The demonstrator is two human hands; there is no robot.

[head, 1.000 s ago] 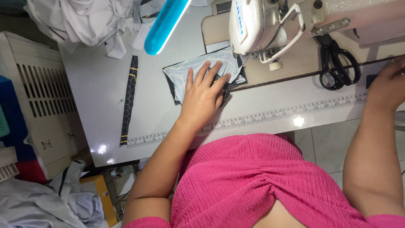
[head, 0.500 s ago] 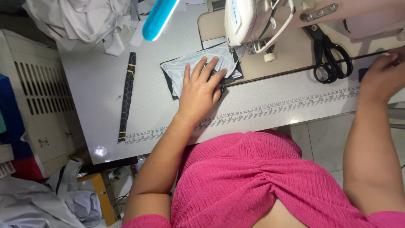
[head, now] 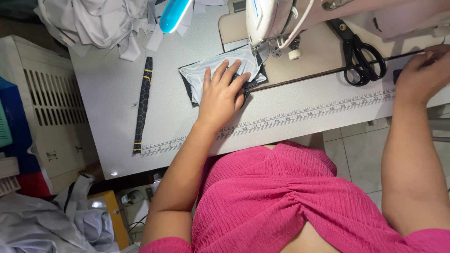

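Pale grey fabric piece [head: 213, 70], dark-edged, pinned flat under left hand [head: 221, 93]; right hand [head: 422, 75] loosely curled on white sewing table [head: 108, 107].

label [head: 256, 9] | blue strip on white sewing machine head | lettering too small, possibly a logo

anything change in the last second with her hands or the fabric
Very little. The left hand stays pressed flat on the pale grey fabric piece, which still lies under the sewing machine head. The right hand stays at the table's far right edge; what it touches can't be made out. Nothing was picked up or released. Scissors and dark strip lie unmoved.
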